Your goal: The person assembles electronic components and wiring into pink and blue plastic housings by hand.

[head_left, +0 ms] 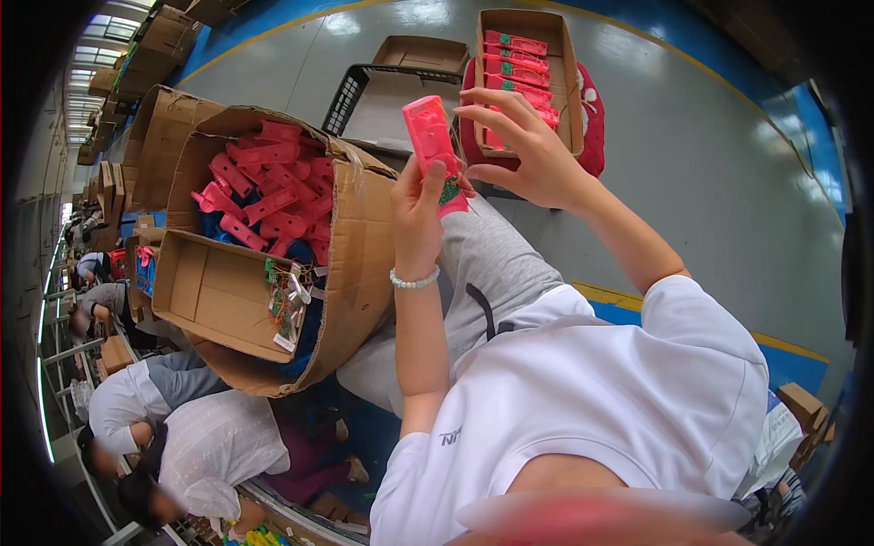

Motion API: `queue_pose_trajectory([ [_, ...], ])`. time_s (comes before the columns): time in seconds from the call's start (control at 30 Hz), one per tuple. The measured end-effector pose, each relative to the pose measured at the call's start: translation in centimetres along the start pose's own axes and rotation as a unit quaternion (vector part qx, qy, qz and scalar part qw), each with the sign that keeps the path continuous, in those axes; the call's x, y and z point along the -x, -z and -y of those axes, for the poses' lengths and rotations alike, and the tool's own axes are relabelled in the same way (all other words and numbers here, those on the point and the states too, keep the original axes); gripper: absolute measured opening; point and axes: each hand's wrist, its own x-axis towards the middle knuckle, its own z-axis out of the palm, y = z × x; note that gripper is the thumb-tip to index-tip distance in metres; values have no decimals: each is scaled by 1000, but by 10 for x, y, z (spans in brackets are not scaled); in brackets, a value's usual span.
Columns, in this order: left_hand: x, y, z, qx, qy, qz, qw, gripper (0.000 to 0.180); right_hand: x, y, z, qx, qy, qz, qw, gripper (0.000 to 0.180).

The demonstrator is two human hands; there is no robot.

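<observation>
My left hand [419,211] is closed around the lower part of a pink plastic housing [426,127], which stands tilted in front of my lap. A small green circuit board [450,190] shows at its lower end, beside my left thumb. My right hand [531,150] is just to the right of the housing, open, with its fingers spread and nothing visible between them. Its thumb points toward the circuit board; whether it touches cannot be made out. Beyond this hand, a cardboard tray [569,56] holds a row of similar pink housings [516,69] with green boards.
At left, a large carton [362,264] is heaped with pink housings [273,187]. A shallow cardboard box [214,289] at its near side contains circuit boards with wires [289,296]. A black crate [346,96] stands ahead, and the tray rests on a red seat [592,136]. Co-workers [223,446] bend at lower left.
</observation>
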Motion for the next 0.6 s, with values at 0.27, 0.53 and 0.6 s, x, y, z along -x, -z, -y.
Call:
queue_pose_trajectory([
  [0.27, -21, -2, 40, -10, 348, 232, 908, 37, 19, 32, -70, 169, 182, 152, 957, 49],
  [0.53, -18, 40, 62, -87, 131, -82, 984, 32, -19, 57, -252, 342, -138, 87, 925, 45],
  [0.6, 3, 48, 62, -111, 126, -97, 981, 30, -42, 63, -293, 365, -186, 90, 908, 41],
])
